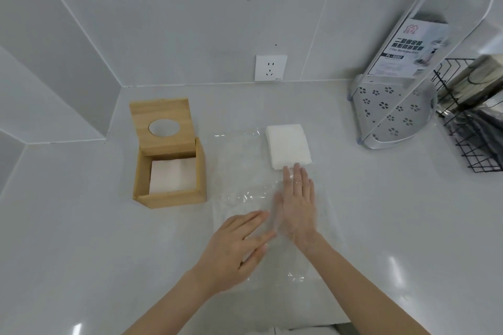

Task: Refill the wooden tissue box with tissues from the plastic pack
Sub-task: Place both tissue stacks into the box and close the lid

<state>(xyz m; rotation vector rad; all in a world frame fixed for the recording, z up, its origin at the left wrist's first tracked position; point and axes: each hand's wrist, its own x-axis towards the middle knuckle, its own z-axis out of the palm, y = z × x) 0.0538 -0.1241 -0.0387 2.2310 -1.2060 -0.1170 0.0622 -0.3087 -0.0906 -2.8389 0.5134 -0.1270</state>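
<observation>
The wooden tissue box [170, 197] stands left of centre on the white counter, its lid with a round hole [163, 122] tilted up at the back. White tissues [172, 175] lie inside it. A clear plastic pack [242, 171] lies flat to its right, with a stack of white tissues [288, 145] at its far end. My right hand [298, 202] lies flat on the plastic, fingertips just short of the stack. My left hand [239, 250] rests flat on the near part of the plastic, fingers straight.
A wall socket [270, 67] sits on the tiled back wall. A white perforated corner shelf in clear wrapping [392, 114] stands at the back right, with a black wire rack [473, 128] beside it at the right edge.
</observation>
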